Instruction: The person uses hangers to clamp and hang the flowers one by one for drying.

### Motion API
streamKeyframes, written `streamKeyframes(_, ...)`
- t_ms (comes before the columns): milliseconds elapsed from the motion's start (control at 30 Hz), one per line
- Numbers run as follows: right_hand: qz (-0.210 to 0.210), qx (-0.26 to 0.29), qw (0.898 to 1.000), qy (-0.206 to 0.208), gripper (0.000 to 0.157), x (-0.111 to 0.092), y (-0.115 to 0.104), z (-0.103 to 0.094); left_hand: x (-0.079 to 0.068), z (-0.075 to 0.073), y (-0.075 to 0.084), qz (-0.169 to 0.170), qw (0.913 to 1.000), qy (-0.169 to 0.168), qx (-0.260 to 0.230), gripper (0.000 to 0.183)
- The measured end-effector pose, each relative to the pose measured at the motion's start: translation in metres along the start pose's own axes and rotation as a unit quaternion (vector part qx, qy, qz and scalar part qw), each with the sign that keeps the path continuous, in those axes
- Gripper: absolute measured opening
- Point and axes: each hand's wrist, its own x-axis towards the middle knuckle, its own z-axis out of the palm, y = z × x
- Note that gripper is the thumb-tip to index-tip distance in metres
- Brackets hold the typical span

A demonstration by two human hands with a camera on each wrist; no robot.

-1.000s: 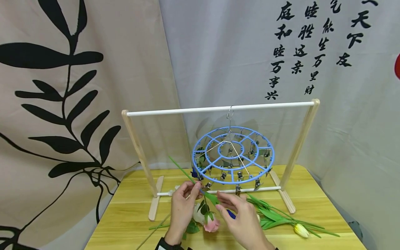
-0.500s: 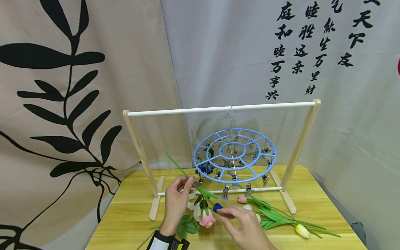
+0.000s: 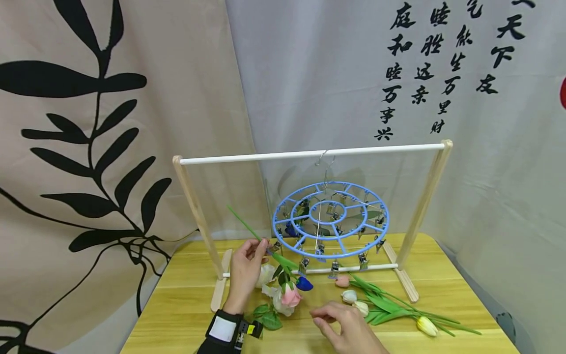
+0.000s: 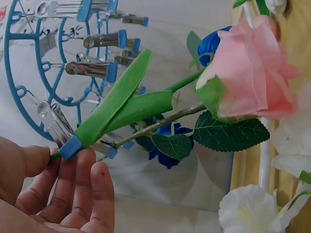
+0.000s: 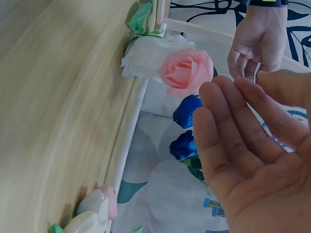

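My left hand (image 3: 246, 265) pinches the green stem of a blue tulip (image 3: 304, 283) right where a metal clip (image 4: 56, 124) with blue tips meets it. The tulip's flower points down and to the right, its stem end up and to the left. A pink rose (image 4: 252, 73) hangs head down close beside the tulip, partly overlapping it. The clip belongs to a round blue hanging rack (image 3: 331, 255). My right hand (image 3: 349, 324) is apart from the flowers, fingers loosely bent and holding nothing. Another blue flower (image 5: 183, 145) hangs beyond it in the right wrist view.
The rack hangs by a hook from the white bar (image 3: 265, 157) of a wooden stand. White flowers (image 3: 279, 302) with green leaves lie on the table at centre left. Several tulips (image 3: 393, 307) in white, pink and yellow lie at the right.
My right hand has drawn back from the tulip's leaves toward the front of the table. My left hand has moved left with the tulip's stem, and the rack has turned.
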Motion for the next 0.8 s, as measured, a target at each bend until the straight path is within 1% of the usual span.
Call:
streamKeyframes(167, -0.001, -0.012, 1.0, -0.009, 0.012, -0.003, 0.004, 0.002, 0.012, 0.002, -0.003, -0.005, 0.9999, 0.005, -0.009, 0.026)
streamKeyframes(367, 0.029, 0.004, 0.999, -0.028, 0.011, -0.004, 0.007, 0.002, 0.026, 0.001, -0.009, -0.015, 0.9998, 0.009, -0.002, 0.026)
streamKeyframes(600, 0.034, 0.01, 0.999, -0.031, 0.011, -0.007, 0.01, 0.005, 0.033, 0.0, -0.015, -0.013, 0.9999, 0.007, 0.006, 0.027)
streamKeyframes(800, 0.071, 0.015, 0.996, -0.049, 0.012, -0.008, 0.015, 0.008, 0.037, 0.001, -0.017, -0.018, 0.9998, -0.007, -0.001, 0.024)
